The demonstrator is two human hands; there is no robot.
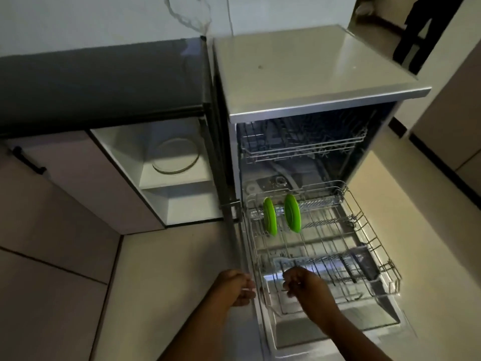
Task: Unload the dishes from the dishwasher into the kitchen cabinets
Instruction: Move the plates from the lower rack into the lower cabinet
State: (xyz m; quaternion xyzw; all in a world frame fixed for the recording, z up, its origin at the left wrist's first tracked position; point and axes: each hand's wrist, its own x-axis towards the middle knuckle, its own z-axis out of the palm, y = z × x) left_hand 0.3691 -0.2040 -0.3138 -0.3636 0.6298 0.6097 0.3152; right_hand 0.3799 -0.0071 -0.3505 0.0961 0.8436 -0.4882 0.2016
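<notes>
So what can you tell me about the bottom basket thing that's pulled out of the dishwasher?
The lower rack is a shiny wire basket, grey-white, pulled right out over the open dishwasher door. Rows of thin prongs line its floor. Two green plates stand on edge near its back left; a dark cutlery holder sits at its right. Both hands, left and right, curl at its front edge.

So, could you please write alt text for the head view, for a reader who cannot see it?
Both hands, left and right, grip the front rim of the pulled-out lower rack, which holds two upright green plates. The upper rack sits inside the dishwasher; an open cabinet to the left holds a pale plate.
</notes>
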